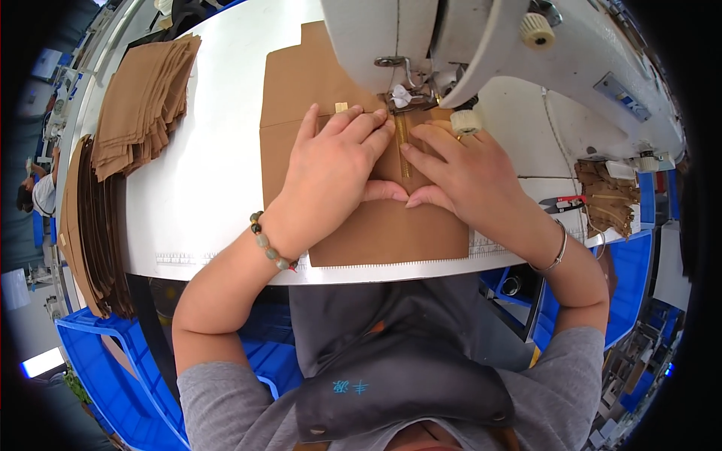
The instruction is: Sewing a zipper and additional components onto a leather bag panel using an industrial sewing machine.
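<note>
A brown flat panel [398, 237], apparently fabric or leather, lies on the white table under the sewing machine head [387, 37]. A brass-coloured zipper [404, 146] runs along it, its far end by the presser foot [410, 98]. My left hand [331, 169] rests flat on the panel left of the zipper, fingers stretched toward the presser foot. Right of the zipper my right hand [470, 169] presses down with fingers spread, one fingertip at the zipper's edge. Both thumbs nearly meet just below the zipper's near end. A small pale tab [341, 107] shows beside my left fingers.
Stacked brown pieces [147, 101] lie at the back left, and more brown panels [94, 233] hang over the left edge above a blue bin [120, 376]. Red-handled snips [568, 202] and bundled brown zipper strips [608, 199] are on the right, near another blue bin [633, 289].
</note>
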